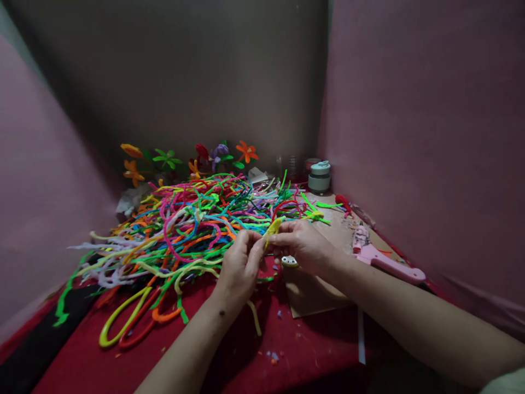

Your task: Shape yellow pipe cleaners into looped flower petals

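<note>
Above the front edge of a big heap of coloured pipe cleaners, my two hands meet at a small yellow pipe cleaner piece. My left hand pinches its lower end between thumb and index finger. From the other side, the fingertips of my right hand press on the same piece, which points up and slightly right. A small pale oval object with dark marks shows just under my right hand; I cannot make out what it is.
Pipe cleaner flowers stand behind the heap. A lidded cup is at the back right. A pink glue gun lies right of my right hand, near a cardboard sheet. Small scraps dot the red tablecloth.
</note>
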Tool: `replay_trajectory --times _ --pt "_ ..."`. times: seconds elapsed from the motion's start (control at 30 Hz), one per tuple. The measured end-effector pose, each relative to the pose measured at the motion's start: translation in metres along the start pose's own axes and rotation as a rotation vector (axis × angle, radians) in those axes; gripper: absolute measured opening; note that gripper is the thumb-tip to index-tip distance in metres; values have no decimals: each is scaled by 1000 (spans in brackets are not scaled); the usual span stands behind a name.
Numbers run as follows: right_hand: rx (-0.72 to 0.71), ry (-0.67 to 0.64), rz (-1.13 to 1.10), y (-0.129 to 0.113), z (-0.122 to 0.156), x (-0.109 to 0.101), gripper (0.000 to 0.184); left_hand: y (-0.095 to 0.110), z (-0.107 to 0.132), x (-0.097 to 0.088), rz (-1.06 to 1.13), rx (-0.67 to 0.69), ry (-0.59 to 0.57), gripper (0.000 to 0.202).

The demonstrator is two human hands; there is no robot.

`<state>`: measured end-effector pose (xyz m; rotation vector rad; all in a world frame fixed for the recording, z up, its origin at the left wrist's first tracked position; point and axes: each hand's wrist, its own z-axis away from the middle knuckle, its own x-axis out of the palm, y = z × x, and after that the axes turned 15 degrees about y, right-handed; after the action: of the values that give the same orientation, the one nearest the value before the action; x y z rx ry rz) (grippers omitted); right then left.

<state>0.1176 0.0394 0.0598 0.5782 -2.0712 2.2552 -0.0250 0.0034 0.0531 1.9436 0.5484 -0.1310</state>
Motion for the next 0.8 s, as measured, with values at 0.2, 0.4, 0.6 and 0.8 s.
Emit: replay_trajectory --times 0.2,0.4,0.6,0.8 --pt "13 66 -18 -5 4 3 7 8 -7 -4 213 -275 -68 18" --pt "-179 166 16 -5 2 1 16 7 -6 -5 288 -334 -111 17" --pt "-216 163 133 -8 4 2 15 11 -6 -5 187 -333 -128 24" --pt "-196 169 188 -9 7 3 13 12 -5 -5 181 -370 -59 23"
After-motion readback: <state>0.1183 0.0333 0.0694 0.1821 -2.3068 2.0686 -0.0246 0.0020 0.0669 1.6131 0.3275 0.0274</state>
